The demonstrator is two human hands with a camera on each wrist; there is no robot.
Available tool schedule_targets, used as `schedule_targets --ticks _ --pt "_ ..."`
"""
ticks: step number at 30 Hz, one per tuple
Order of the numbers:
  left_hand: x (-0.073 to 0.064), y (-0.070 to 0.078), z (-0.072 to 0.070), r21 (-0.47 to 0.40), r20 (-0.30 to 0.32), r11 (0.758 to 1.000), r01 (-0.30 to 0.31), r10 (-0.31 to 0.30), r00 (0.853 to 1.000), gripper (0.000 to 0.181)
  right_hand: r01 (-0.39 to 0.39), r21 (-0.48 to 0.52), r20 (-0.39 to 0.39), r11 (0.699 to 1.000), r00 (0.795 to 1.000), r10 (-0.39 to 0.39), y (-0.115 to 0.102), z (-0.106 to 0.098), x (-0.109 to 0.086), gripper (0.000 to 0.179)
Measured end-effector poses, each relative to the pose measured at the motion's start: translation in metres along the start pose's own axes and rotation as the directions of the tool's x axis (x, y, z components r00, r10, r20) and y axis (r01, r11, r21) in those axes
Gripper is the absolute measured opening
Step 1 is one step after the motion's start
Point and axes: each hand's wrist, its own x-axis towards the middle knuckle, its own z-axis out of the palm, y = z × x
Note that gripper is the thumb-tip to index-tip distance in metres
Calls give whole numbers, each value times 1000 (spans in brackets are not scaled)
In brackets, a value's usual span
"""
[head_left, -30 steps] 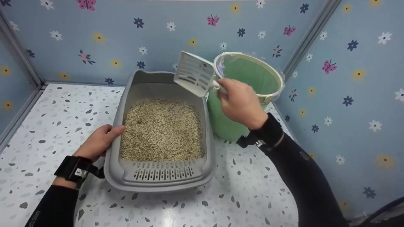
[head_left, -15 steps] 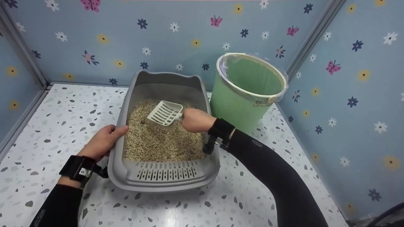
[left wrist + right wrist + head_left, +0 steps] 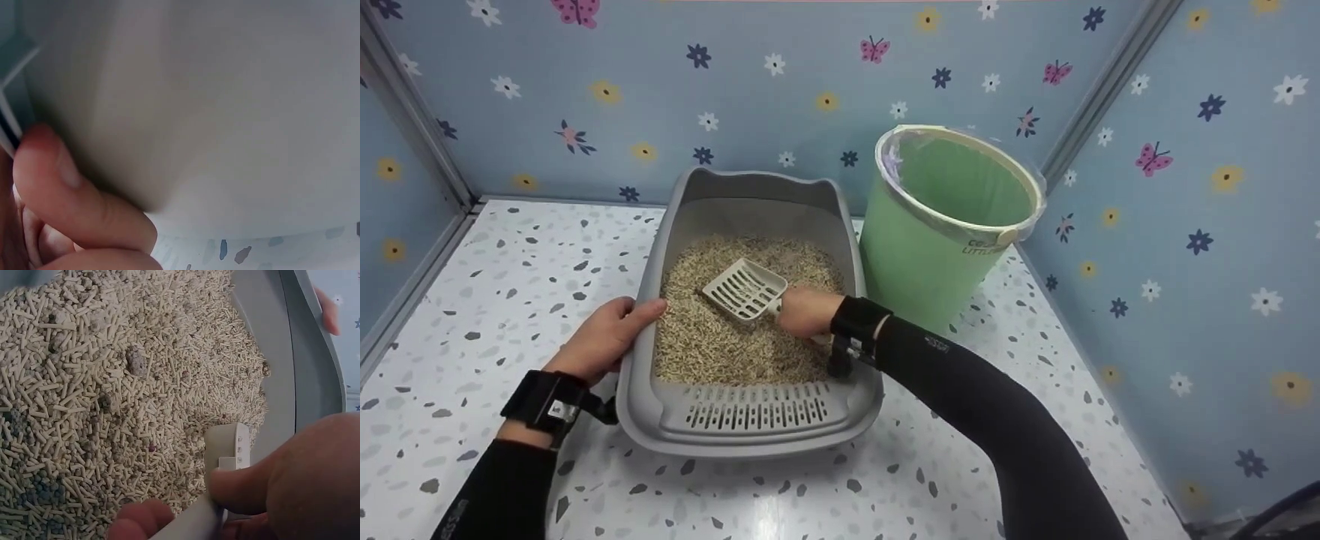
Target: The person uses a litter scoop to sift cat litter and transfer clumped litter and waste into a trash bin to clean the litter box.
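Since the earliest frame the scoop [image 3: 745,290] has gone from beside the mouth of the bin [image 3: 919,262] to over the litter [image 3: 735,356]. At left, the left hand [image 3: 604,337] grips the near-left rim of the litter box [image 3: 754,442], thumb on top. In the middle, the scoop lies tilted at the litter; how deep its edge sits is unclear. The right hand [image 3: 808,311] is wrapped round its handle. Rightmost, the bin stands beside the box. A sharp flick could scatter pellets; too shallow a pass might miss clumps.
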Motion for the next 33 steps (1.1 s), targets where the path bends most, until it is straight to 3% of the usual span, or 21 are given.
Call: schedule_targets --ticks 2,4,5,8,12,16,19,22,24,26,28,30,33 --pt "0 1 0 5 3 1000 2 -2 1000 69 3 2 -13 1000 1000 -3 -2 -3 -7 39" --pt "0 2 -1 9 4 1000 6 -6 1000 70 -12 -14 -12 1000 1000 12 -22 -21 -40 37" --pt "1 2 -1 10 4 1000 5 -5 1000 70 -10 -6 -32 1000 999 10 -23 -24 -48 33" --pt "1 3 -1 9 0 1000 0 0 1000 69 15 8 -116 1000 993 -14 -25 -34 -73 25" --pt "2 4 0 8 -1 1000 -5 5 1000 69 95 138 -261 986 964 -57 -13 -46 -108 42" --pt "3 5 1 7 4 1000 -9 9 1000 66 218 328 -450 919 892 -51 16 -49 -140 38" --pt "3 5 2 9 -2 1000 -17 17 1000 64 261 406 -581 876 813 27 43 -42 -151 26" --pt "1 5 1 10 -10 1000 -19 19 1000 64 202 458 -641 866 749 164 63 -28 -147 24" --pt "0 3 0 17 -19 1000 -17 18 1000 63 140 491 -640 860 728 247 73 -14 -136 29" --pt "-2 2 0 19 -27 1000 -9 10 1000 62 86 533 -609 841 730 312 79 -1 -125 35" --pt "-4 2 1 22 -32 1000 5 -4 999 63 69 587 -566 806 747 349 84 13 -114 40" --pt "-6 3 3 22 -29 1000 18 -17 999 65 79 648 -525 758 767 369 88 23 -105 43" --pt "-16 6 5 60 -30 998 32 -30 999 66 114 742 -469 661 792 390 92 35 -95 42"
